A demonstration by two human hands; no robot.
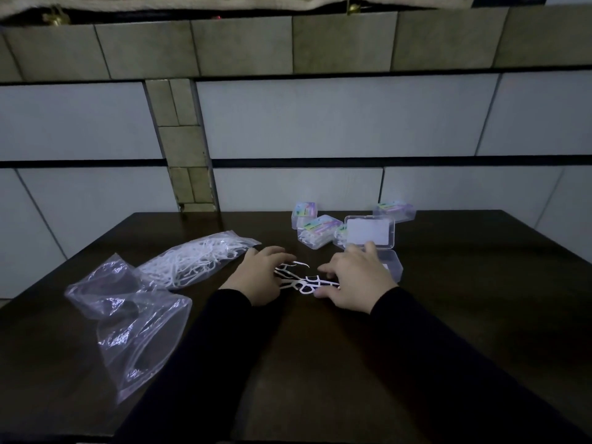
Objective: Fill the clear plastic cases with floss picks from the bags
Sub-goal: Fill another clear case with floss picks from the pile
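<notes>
Several white floss picks (302, 281) lie loose on the dark table between my hands. My left hand (260, 277) rests on the table at their left end, its curled fingers on the picks. My right hand (354, 278) lies over their right end, thumb and fingers touching them. Behind my right hand stands an open clear case (392, 261) with its lid (370, 233) tilted up. A clear bag of floss picks (195, 259) lies to the left. Three closed cases with coloured labels (317, 230) sit behind.
Two empty crumpled clear bags (128, 302) lie at the front left of the table (352, 363). A tiled wall (320, 123) rises right behind the table's far edge. Another labelled case (395, 211) stands at the back right.
</notes>
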